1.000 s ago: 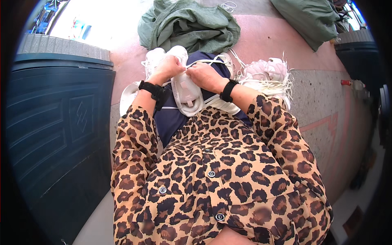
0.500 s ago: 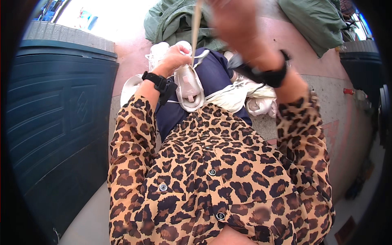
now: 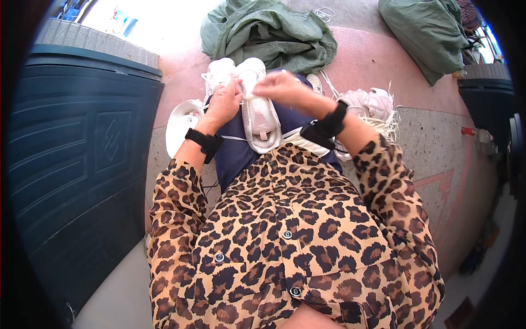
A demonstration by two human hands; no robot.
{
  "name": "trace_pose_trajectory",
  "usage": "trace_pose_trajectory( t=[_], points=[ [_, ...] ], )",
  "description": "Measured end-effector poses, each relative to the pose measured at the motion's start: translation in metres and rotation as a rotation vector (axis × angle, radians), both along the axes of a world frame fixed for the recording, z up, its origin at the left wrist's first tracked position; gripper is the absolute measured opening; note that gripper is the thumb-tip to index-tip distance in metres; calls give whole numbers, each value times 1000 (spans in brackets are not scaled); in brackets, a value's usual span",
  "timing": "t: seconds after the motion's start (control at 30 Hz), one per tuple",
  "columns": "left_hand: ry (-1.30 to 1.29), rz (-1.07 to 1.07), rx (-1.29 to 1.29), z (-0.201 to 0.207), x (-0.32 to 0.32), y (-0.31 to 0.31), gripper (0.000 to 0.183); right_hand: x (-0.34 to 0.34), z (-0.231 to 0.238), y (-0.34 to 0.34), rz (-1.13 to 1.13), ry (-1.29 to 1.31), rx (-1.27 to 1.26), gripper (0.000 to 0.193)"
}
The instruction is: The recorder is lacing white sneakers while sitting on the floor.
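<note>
A white and pale pink sneaker (image 3: 259,122) rests on my lap, its heel toward me. At its left side, beside the lacing, my left hand (image 3: 223,104) is closed, with thumb and forefinger pinched on a pale shoelace. My right hand (image 3: 285,89) is just above the lacing, palm down, its fingers drawn together at the shoelace (image 3: 247,99) and slightly smeared by motion. How the lace runs between the fingertips is too small to make out. Another white sneaker (image 3: 219,71) sits just beyond my left hand, next to the toe of the one on my lap.
A white shoe (image 3: 183,123) lies left of my knee. On the right are pinkish-white shoes (image 3: 378,103) and a bundle of pale laces (image 3: 388,129). Crumpled green cloth (image 3: 268,35) lies ahead; a full green sack (image 3: 419,38) stands far right. A dark blue panel door (image 3: 82,120) flanks my left.
My right hand has come down from high above, where it held the lace stretched upward, to the sneaker's lacing. My left hand has stayed at the shoe.
</note>
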State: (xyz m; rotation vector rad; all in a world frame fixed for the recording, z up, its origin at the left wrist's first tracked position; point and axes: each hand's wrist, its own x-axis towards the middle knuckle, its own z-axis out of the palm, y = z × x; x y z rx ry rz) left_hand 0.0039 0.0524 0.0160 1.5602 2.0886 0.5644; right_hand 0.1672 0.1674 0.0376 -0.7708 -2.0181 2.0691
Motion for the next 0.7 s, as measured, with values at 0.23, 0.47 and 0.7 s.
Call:
trace_pose_trajectory(
  t=[0.23, 0.47, 0.7],
  points=[
    [-71, 54, -61, -1, -2, -11, 41, -26, -25, -57, 42, -384, 674, 18],
    [-200, 136, -65, -10, -5, -12, 37, -36, -35, -65, 172, -312, 834, 13],
    [-24, 112, 66, -16, -1, -19, 39, -35, -31, -58, 248, -216, 882, 14]
  ],
)
